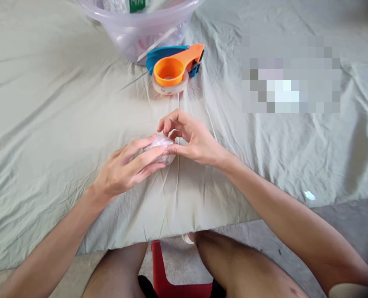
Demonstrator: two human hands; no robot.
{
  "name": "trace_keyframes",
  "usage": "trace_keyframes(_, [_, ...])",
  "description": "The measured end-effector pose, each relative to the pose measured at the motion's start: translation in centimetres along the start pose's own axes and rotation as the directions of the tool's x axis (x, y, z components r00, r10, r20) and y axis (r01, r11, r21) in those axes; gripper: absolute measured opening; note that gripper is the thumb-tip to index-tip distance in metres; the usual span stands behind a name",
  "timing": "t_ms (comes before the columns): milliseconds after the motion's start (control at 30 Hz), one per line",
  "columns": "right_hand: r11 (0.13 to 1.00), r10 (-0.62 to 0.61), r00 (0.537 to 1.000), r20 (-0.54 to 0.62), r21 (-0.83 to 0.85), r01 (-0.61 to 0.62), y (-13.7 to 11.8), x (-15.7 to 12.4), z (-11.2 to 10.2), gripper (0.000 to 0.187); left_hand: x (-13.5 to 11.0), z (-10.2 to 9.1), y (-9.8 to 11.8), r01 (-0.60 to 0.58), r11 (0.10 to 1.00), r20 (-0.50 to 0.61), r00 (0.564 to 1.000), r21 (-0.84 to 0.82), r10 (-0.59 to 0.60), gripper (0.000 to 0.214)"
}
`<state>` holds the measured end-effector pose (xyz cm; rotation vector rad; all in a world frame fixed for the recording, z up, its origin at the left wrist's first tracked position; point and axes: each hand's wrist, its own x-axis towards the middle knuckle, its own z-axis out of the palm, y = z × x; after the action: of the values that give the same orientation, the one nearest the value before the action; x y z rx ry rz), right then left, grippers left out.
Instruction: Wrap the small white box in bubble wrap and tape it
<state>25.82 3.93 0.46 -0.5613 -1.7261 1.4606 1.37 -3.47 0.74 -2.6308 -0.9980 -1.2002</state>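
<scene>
My left hand is closed around a small bundle wrapped in clear plastic, held just above the cloth. My right hand touches the same bundle from the right, thumb and fingertips pinching at its top edge. What lies inside the wrap cannot be made out. An orange and blue tape dispenser with a roll of clear tape lies on the cloth a short way beyond both hands.
A pale green wrinkled cloth covers the surface. A clear plastic basin with items inside stands at the far middle. A blurred patch lies to the right. A red stool shows between my knees.
</scene>
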Motion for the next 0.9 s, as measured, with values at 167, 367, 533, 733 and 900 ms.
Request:
trace_keyframes(167, [0.998, 0.038, 0.989, 0.140, 0.040, -0.044, -0.1, 0.5, -1.2, 0.072, 0.6, 0.2, 1.3, -0.141, 0.984, -0.030, 0.989, 0.107, 0.145, 0.045])
trace_keyframes(367, [0.999, -0.040, 0.984, -0.173, -0.009, 0.039, -1.3, 0.5, -1.2, 0.076, 1.0, 0.6, 2.3, -0.180, 0.984, 0.005, 0.984, -0.015, 0.180, 0.029])
trace_keyframes(533, [0.950, -0.273, 0.769, -0.578, -0.290, 0.120, -3.0, 2.4, -3.8, 0.083, 0.8, 1.3, 1.8, -0.145, 0.989, -0.093, 0.986, -0.032, 0.141, 0.020])
trace_keyframes(733, [0.977, -0.209, 0.625, -0.752, -0.132, 0.168, -9.5, 0.0, -7.8, 0.043, 1.1, 1.2, 1.7, -0.215, 0.976, -0.061, 0.975, -0.017, 0.213, 0.018])
trace_keyframes(900, [0.912, -0.364, 0.619, -0.696, -0.401, 0.085, -12.7, -10.4, -6.8, 0.027, 0.8, 1.0, 1.6, -0.307, 0.951, -0.099, 0.946, 0.041, 0.309, 0.033])
